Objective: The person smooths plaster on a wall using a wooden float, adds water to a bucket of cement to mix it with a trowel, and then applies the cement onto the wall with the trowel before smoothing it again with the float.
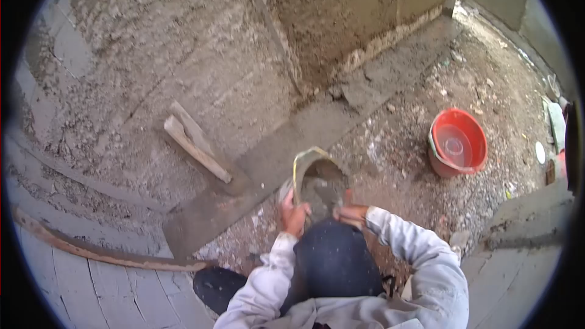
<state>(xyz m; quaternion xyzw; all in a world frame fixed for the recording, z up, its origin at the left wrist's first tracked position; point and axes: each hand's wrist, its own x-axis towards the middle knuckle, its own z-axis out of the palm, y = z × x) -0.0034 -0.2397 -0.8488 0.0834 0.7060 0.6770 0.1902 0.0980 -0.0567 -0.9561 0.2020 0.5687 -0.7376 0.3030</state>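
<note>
Directly in front of my body is a round bucket [303, 161] with a yellowish rim, tilted so that its mouth faces me. Wet grey mortar [314, 192] lies inside it. My left hand [294, 214] is closed on the bucket's left side, near the rim. On the near right side, my right hand [352, 213] is closed, its fingers pointing into the bucket. Whatever it grips is hard to see; a pale flat patch in the mortar lies just ahead of its fingers. My dark-clothed knee [335, 256] is right below the bucket.
A red bucket [457, 143] with some liquid stands on rubble ground to the right. A wooden piece [198, 149] leans against the rough mortar wall [183, 42] on the left. Between wall and rubble runs a wet mortar strip [268, 155]. A curved wooden strip [109, 253] lies lower left.
</note>
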